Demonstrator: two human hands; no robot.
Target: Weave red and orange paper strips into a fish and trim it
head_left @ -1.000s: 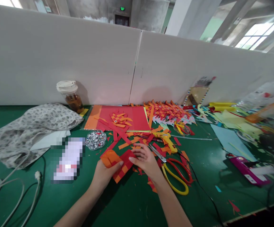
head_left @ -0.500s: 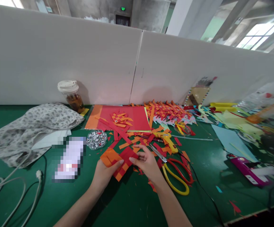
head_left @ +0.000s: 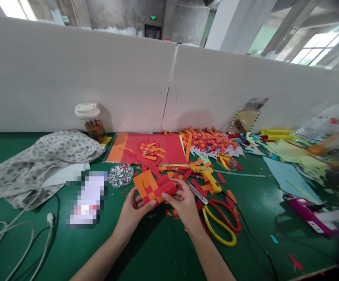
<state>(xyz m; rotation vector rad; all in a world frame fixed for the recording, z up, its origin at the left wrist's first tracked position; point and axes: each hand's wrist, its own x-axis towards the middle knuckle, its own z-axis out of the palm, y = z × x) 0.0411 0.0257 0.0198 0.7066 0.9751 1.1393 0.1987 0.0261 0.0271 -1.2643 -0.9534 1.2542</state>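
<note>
Likely a folding step: a paper weave (head_left: 152, 192) held over the desk (head_left: 157, 253).
The left hand (head_left: 133, 212) pinches its near edge, the right hand (head_left: 184, 203) its red end; the next move seems to call for a steady left grip while the right creases the strips. The weave looks checkered in the middle, mostly orange at left, red at right.

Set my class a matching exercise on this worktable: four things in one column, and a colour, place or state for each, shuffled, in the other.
1. woven paper
2. scissors
3. glue gun
4. cup

A. white-lidded, near the partition
B. one loop red, the other yellow
C. between left hand and right hand
D. mainly yellow

Pairs: 1-C, 2-B, 3-D, 4-A
</note>
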